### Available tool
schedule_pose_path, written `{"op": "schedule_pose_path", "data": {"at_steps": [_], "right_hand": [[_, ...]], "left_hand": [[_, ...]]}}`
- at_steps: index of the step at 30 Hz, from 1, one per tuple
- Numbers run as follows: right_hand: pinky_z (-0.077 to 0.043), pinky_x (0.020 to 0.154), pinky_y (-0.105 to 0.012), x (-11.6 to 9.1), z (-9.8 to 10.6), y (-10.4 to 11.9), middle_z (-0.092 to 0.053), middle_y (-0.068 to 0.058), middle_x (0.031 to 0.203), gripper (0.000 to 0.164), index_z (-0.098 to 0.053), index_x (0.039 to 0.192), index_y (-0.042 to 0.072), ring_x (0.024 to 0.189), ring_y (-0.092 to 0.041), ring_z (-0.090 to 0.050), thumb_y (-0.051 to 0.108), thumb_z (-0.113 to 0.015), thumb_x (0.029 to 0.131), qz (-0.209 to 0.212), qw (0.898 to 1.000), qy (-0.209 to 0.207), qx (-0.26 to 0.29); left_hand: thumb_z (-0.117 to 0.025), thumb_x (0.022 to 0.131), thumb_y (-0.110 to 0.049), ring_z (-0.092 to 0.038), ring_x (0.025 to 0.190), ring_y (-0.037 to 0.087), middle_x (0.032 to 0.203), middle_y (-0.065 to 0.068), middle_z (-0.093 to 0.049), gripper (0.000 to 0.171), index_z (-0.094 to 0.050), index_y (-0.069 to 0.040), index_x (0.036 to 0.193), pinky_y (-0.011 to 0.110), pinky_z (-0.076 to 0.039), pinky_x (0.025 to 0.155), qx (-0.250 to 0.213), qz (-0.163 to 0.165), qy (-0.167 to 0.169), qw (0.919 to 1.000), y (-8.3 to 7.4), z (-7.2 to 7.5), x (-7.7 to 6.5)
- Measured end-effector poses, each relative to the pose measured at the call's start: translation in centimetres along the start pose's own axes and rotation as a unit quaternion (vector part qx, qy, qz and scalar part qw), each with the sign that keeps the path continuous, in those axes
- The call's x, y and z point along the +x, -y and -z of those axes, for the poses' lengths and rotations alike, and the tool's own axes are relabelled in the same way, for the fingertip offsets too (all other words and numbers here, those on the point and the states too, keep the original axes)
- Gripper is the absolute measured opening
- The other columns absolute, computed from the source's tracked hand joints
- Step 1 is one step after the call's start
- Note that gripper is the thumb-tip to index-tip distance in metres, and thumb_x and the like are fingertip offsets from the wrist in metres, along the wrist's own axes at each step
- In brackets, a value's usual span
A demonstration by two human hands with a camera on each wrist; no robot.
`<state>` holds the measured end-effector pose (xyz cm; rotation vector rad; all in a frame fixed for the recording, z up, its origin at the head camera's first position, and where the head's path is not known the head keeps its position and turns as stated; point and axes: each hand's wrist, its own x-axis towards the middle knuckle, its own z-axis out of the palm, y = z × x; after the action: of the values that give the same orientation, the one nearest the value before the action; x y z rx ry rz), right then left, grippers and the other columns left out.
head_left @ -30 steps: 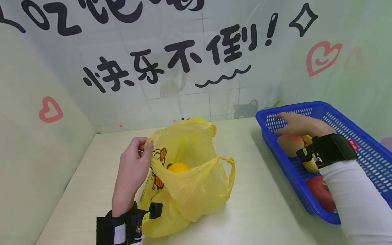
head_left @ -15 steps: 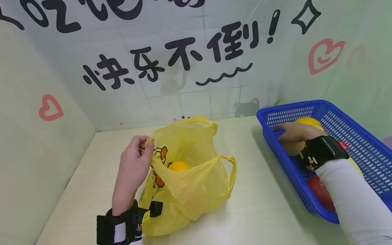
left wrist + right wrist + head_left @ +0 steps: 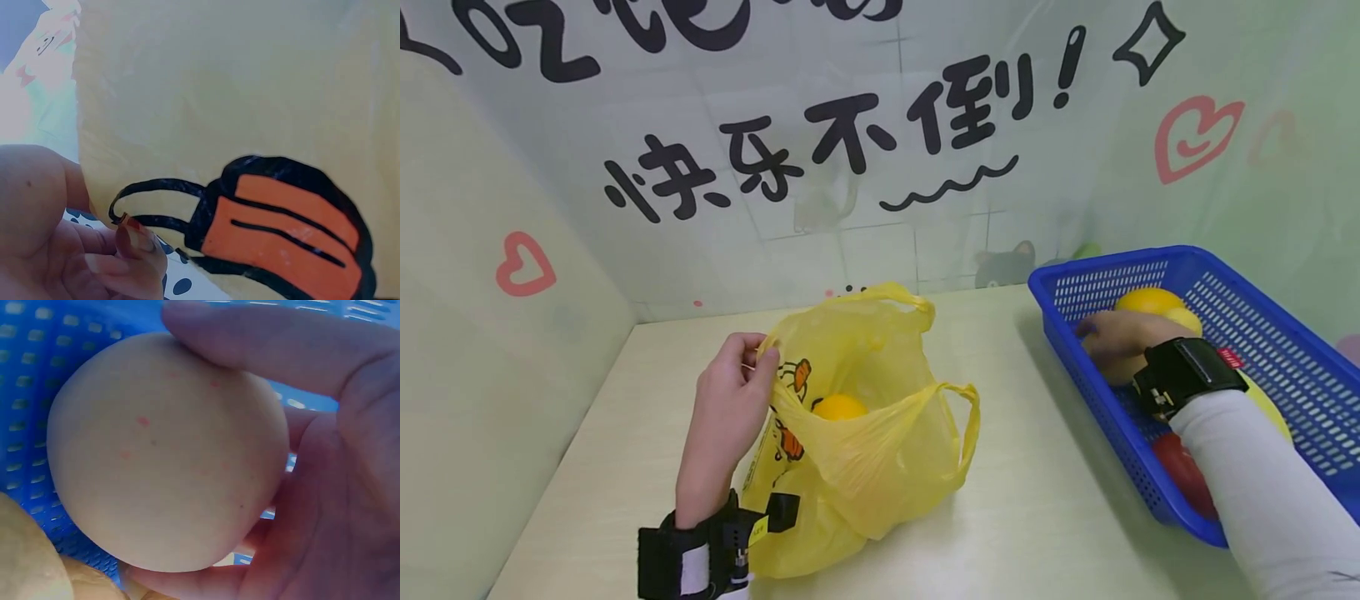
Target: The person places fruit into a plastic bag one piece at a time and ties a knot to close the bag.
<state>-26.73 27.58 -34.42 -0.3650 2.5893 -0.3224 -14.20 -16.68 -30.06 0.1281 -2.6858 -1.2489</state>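
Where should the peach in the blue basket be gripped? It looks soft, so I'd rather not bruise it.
Wrap the fingers round the peach's widest middle, from above, as the right hand does: it is round, and the blue basket wall blocks its sides.

- I saw yellow bag (image 3: 880,433) w/ orange-black print
- blue mesh basket (image 3: 1262,350)
- pale peach fruit (image 3: 165,453)
- red fruit (image 3: 1183,471)

I see a pale bench (image 3: 1037,517) under a wall with black lettering (image 3: 850,142). Red hearts (image 3: 523,267) flank that lettering. A small cat picture (image 3: 1003,265) sits below it.
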Motion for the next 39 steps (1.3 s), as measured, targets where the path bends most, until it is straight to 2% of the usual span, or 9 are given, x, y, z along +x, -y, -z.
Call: {"op": "schedule_pose_path", "data": {"at_steps": [3,9,20,24,28,33,39], "right_hand": [[-0.044,0.094,-0.063,0.2,-0.2,0.0,-0.060,-0.027,0.130,0.047,-0.055,0.135,0.000,0.110,-0.038,-0.057,0.018,-0.050,0.092,-0.008,1.000,0.011,-0.018],[-0.048,0.092,-0.058,0.4,-0.2,0.1,-0.067,-0.019,0.120,0.041,-0.061,0.129,0.002,0.101,-0.031,-0.061,0.019,-0.052,0.093,-0.001,0.999,0.003,-0.042],[-0.047,0.092,-0.057,0.0,0.0,0.0,-0.064,-0.023,0.123,0.044,-0.060,0.129,-0.001,0.102,-0.033,-0.059,0.017,-0.050,0.090,0.001,0.999,-0.002,-0.033],[-0.049,0.083,-0.047,-0.3,0.3,-0.1,-0.067,-0.015,0.108,0.042,-0.064,0.123,-0.002,0.093,-0.028,-0.058,0.019,-0.053,0.088,-0.002,0.999,-0.022,-0.024],[-0.049,0.076,-0.040,-0.6,0.7,-0.1,-0.067,-0.008,0.098,0.039,-0.067,0.115,0.000,0.087,-0.025,-0.058,0.021,-0.056,0.084,0.003,0.998,-0.064,-0.028],[-0.052,0.076,-0.047,-1.1,1.1,-0.3,-0.068,-0.017,0.105,0.046,-0.067,0.117,0.001,0.090,-0.029,-0.061,0.031,-0.067,0.083,0.005,0.994,-0.102,-0.023],[-0.052,0.068,-0.044,-1.6,1.5,-0.8,-0.067,-0.021,0.108,0.058,-0.065,0.122,0.002,0.090,-0.033,-0.061,0.041,-0.073,0.081,-0.007,0.992,-0.126,-0.015]], "left_hand": [[-0.046,0.104,-0.025,-0.051,0.085,0.023,0.103,0.013,-0.055,0.034,-0.053,-0.003,0.130,0.025,-0.043,0.068,0.000,0.000,0.001,1.0000,0.0,0.0,0.0],[-0.046,0.104,-0.024,-0.051,0.085,0.023,0.103,0.013,-0.055,0.034,-0.053,-0.003,0.130,0.025,-0.044,0.068,-0.001,-0.003,0.002,1.0000,0.0,0.0,-0.1],[-0.046,0.104,-0.024,-0.051,0.084,0.023,0.103,0.013,-0.056,0.034,-0.053,-0.003,0.130,0.024,-0.043,0.066,-0.001,-0.004,0.003,1.0000,0.0,-0.2,0.0],[-0.046,0.104,-0.025,-0.052,0.085,0.023,0.104,0.014,-0.056,0.034,-0.052,-0.003,0.130,0.024,-0.044,0.067,0.000,-0.005,0.002,1.0000,0.0,-0.2,0.0],[-0.046,0.104,-0.025,-0.052,0.085,0.023,0.105,0.014,-0.056,0.034,-0.052,-0.003,0.130,0.024,-0.044,0.068,-0.001,-0.005,0.000,1.0000,0.0,-0.2,0.0],[-0.046,0.104,-0.025,-0.052,0.084,0.023,0.105,0.014,-0.056,0.034,-0.052,-0.003,0.130,0.023,-0.044,0.067,-0.007,-0.003,0.003,1.0000,0.1,-0.2,0.0],[-0.046,0.104,-0.025,-0.053,0.085,0.023,0.105,0.014,-0.057,0.034,-0.052,-0.003,0.130,0.023,-0.044,0.068,-0.007,-0.004,0.002,1.0000,0.1,-0.2,0.1]]}}
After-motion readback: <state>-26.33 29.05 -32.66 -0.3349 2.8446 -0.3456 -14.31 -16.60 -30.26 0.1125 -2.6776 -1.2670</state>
